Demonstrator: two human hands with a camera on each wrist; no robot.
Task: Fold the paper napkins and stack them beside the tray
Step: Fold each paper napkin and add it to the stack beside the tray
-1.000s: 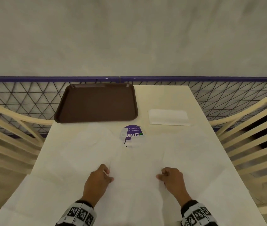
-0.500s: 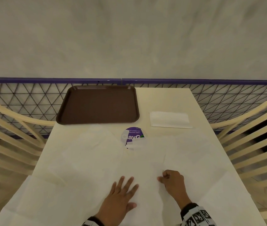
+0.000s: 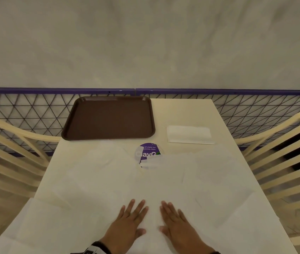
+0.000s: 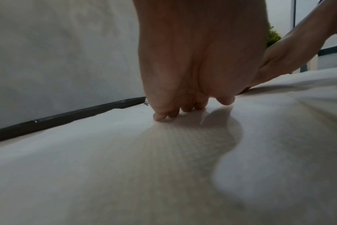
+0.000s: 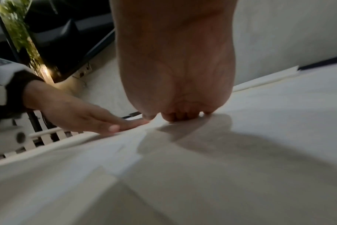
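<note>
Several unfolded white paper napkins overlap across the near half of the table. My left hand and right hand lie flat side by side on the nearest napkin, fingers straight and pressing down. The right wrist view shows my right hand on the paper, the left hand beside it. A folded white napkin lies to the right of the empty brown tray at the far end.
A round purple sticker is on the cream table, partly covered by napkins. Cream slatted chairs stand at left and right. A purple mesh fence runs behind the table.
Both hands held the napkin with curled fingers a second ago. The left hand flattened first and moved right; now the right hand has flattened too, both pressing the napkin.
</note>
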